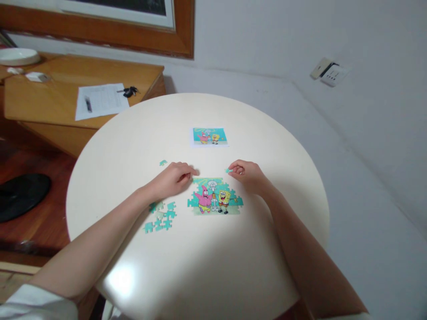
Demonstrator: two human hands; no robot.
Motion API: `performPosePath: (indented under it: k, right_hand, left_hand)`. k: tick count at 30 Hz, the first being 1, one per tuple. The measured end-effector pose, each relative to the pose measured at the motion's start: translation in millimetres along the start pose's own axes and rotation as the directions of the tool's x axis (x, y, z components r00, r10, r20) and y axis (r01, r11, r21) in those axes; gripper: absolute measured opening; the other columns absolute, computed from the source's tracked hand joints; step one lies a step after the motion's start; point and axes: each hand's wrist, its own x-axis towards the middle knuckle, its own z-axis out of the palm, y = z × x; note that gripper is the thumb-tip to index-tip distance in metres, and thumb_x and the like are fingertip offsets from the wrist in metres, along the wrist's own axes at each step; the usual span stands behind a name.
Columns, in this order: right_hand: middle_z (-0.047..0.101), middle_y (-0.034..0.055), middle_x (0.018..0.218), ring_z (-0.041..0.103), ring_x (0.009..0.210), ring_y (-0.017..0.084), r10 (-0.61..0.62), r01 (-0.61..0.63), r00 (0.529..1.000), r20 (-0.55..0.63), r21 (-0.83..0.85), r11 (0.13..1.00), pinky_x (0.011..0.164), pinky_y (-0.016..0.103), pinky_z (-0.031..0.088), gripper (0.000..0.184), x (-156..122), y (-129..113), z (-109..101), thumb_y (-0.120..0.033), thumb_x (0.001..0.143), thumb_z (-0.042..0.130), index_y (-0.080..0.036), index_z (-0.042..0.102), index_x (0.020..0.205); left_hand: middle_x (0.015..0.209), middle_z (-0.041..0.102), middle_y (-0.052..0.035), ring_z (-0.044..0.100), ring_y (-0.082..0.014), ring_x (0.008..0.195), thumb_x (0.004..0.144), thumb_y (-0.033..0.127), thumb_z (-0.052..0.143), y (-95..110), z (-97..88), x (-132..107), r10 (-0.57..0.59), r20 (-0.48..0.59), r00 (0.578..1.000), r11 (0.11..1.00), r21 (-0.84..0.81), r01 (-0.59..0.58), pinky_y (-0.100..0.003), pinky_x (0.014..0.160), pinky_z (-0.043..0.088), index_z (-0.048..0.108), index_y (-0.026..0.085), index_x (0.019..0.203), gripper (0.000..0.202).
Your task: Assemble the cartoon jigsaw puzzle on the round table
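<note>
A partly assembled jigsaw puzzle (214, 201) with cartoon figures lies flat on the round white table. Its left, right and upper edges are uneven. Between the thumb and fingertips of my right hand (246, 174) is a small teal puzzle piece (228, 170), just above the puzzle's upper right corner. My left hand (175, 178) rests by the upper left corner, index finger stretched toward the top edge, holding nothing that I can see. Several loose pieces (163, 218) lie left of the puzzle, partly behind my left forearm. One separate piece (163, 162) sits above my left hand.
A printed reference picture (210, 137) lies on the table (260, 266) beyond the puzzle. A wooden cabinet (66, 98) at the far left bears a paper sheet (100, 101) and keys (130, 91). The wall with a socket (333, 74) rises on the right.
</note>
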Motion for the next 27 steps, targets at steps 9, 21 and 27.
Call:
performPosePath:
  k: [9,21,27]
  right_hand:
    - [0.069,0.0007,0.065,0.060,0.059,0.014,0.005,-0.011,0.997,-0.077,-0.072,0.997,0.059,0.025,0.047,0.009,1.6,1.1,4.5,-0.023,0.069,0.059,-0.020,0.067,0.072]
    - [0.068,0.0007,0.063,0.057,0.055,0.014,-0.028,0.021,0.995,-0.096,-0.075,0.997,0.054,0.025,0.044,0.012,1.7,3.6,5.0,-0.027,0.068,0.059,-0.021,0.069,0.072]
    - [0.067,0.0009,0.062,0.055,0.053,0.013,-0.032,0.024,0.995,-0.097,-0.089,0.996,0.052,0.025,0.043,0.012,0.4,-0.1,5.5,-0.028,0.068,0.058,-0.021,0.068,0.071]
  left_hand:
    - [0.095,0.069,-0.0090,0.061,-0.0151,0.082,0.082,0.015,0.038,-6.5,-16.4,-2.3,-0.149,-0.120,0.982,0.989,0.007,0.151,-0.031,0.078,0.047,0.067,0.015,0.096,0.033]
    - [0.084,0.066,-0.0058,0.054,-0.0127,0.069,0.079,0.014,0.044,-29.0,-29.8,-4.6,-0.253,-0.256,0.933,0.953,0.101,0.286,-0.028,0.069,0.045,0.067,0.015,0.093,0.027]
    - [0.082,0.067,-0.0065,0.054,-0.0137,0.067,0.079,0.018,0.045,-34.4,-33.6,-5.4,-0.311,-0.253,0.916,0.933,0.103,0.345,-0.028,0.067,0.043,0.068,0.015,0.092,0.026]
